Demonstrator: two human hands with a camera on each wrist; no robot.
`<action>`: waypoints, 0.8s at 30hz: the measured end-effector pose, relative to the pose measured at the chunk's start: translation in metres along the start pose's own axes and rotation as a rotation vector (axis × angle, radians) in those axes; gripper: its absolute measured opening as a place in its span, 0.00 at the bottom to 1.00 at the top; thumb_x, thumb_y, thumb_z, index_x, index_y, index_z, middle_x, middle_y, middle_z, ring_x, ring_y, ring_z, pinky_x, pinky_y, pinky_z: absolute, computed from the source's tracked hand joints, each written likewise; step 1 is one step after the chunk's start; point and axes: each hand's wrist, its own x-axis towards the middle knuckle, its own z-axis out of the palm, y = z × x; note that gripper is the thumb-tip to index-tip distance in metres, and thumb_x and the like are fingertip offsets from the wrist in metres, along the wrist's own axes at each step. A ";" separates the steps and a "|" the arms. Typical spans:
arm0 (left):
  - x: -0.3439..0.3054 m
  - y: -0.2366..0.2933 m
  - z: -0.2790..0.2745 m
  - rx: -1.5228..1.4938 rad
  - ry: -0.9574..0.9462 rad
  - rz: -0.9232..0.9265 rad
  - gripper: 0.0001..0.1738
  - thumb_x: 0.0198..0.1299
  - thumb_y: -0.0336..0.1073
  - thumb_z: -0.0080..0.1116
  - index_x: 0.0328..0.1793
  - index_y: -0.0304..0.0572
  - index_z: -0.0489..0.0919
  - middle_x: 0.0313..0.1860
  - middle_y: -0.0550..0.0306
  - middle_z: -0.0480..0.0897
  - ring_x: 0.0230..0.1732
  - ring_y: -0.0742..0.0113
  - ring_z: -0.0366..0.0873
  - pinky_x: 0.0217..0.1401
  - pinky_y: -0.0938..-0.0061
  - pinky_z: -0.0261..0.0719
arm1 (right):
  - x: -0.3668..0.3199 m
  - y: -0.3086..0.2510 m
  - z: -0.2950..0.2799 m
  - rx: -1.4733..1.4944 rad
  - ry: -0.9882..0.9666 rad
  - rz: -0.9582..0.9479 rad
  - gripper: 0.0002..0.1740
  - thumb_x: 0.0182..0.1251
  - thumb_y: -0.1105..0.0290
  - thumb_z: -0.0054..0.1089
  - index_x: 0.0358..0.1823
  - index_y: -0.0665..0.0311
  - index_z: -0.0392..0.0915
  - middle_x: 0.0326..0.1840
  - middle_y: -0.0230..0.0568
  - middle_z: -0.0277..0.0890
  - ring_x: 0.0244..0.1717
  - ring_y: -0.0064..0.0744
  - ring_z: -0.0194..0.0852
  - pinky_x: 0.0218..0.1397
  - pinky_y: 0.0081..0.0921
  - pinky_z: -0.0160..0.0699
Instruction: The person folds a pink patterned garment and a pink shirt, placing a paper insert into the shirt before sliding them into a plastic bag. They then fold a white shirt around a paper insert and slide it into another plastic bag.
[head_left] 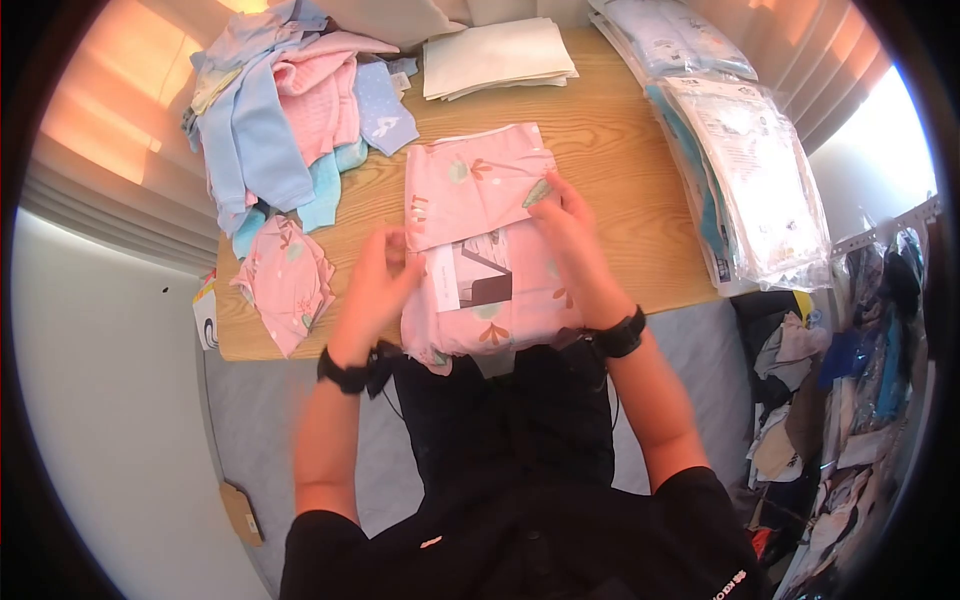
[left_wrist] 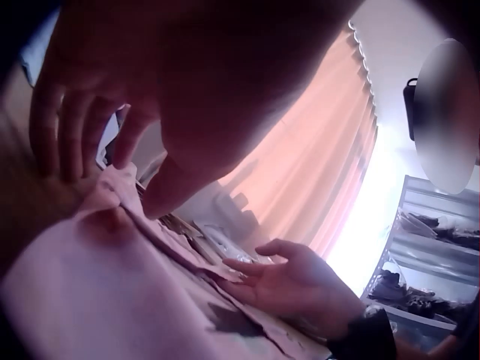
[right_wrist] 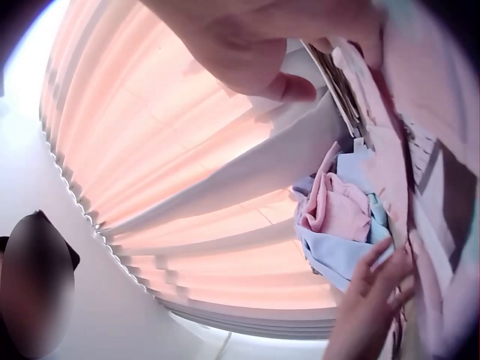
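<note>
A pink folded cloth (head_left: pixel 480 195) with a leaf print lies at the near edge of the table, in front of the person. A white card (head_left: pixel 445 275) with a dark picture rests on its lower half, partly covered by the upper flap. My left hand (head_left: pixel 378 280) is at the cloth's left edge; in the left wrist view its forefinger and thumb pinch a raised corner of the cloth (left_wrist: pixel 116 184). On the right side, my right hand (head_left: pixel 575 240) touches the flap with extended fingers, its thumb (right_wrist: pixel 295 87) standing away from the cloth in the right wrist view.
Blue and pink clothes (head_left: pixel 255 120) are heaped at the back left, with a smaller pink patterned piece (head_left: pixel 285 285) before them. White sheets (head_left: pixel 500 58) are stacked at the back. Bagged flat packs (head_left: pixel 745 170) lie along the right side. More clothes (head_left: pixel 800 370) sit below right.
</note>
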 end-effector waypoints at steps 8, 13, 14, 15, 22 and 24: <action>-0.067 0.004 0.012 0.279 0.115 -0.070 0.19 0.60 0.40 0.69 0.47 0.32 0.77 0.30 0.53 0.75 0.32 0.63 0.73 0.34 0.67 0.71 | 0.012 -0.034 -0.009 -0.172 -0.109 0.160 0.41 0.59 0.71 0.63 0.74 0.77 0.61 0.58 0.49 0.77 0.50 0.27 0.76 0.53 0.24 0.76; -0.070 0.018 0.011 0.136 0.143 -0.192 0.15 0.65 0.40 0.62 0.41 0.33 0.75 0.27 0.47 0.78 0.29 0.50 0.77 0.33 0.59 0.71 | 0.010 -0.035 -0.007 -0.221 -0.166 -0.114 0.37 0.61 0.71 0.63 0.71 0.78 0.65 0.57 0.47 0.77 0.50 0.28 0.75 0.51 0.22 0.76; -0.072 0.021 0.011 0.087 0.150 -0.249 0.15 0.66 0.40 0.61 0.43 0.34 0.74 0.26 0.47 0.77 0.27 0.50 0.77 0.32 0.59 0.71 | 0.014 -0.031 -0.009 -0.322 -0.129 -0.178 0.35 0.61 0.71 0.62 0.70 0.79 0.67 0.58 0.46 0.77 0.50 0.27 0.75 0.51 0.22 0.76; -0.074 0.022 0.012 0.006 0.139 -0.277 0.15 0.66 0.40 0.62 0.46 0.34 0.73 0.25 0.48 0.77 0.27 0.51 0.77 0.31 0.59 0.71 | 0.020 -0.021 -0.016 -0.423 -0.090 -0.240 0.33 0.62 0.71 0.62 0.68 0.79 0.68 0.58 0.45 0.77 0.50 0.27 0.76 0.50 0.22 0.76; -0.092 0.034 0.015 -0.017 0.046 -0.229 0.33 0.59 0.36 0.69 0.68 0.40 0.66 0.30 0.49 0.79 0.28 0.53 0.80 0.32 0.63 0.75 | 0.033 -0.020 -0.035 -0.564 -0.102 -0.110 0.25 0.64 0.75 0.59 0.61 0.81 0.75 0.63 0.45 0.75 0.39 0.25 0.80 0.38 0.22 0.80; -0.095 0.043 0.009 -0.040 0.012 -0.196 0.37 0.57 0.32 0.70 0.71 0.39 0.65 0.35 0.49 0.81 0.31 0.56 0.82 0.34 0.66 0.78 | 0.034 -0.018 -0.036 -0.519 -0.075 -0.139 0.25 0.63 0.74 0.60 0.61 0.81 0.74 0.64 0.46 0.74 0.37 0.25 0.79 0.35 0.21 0.79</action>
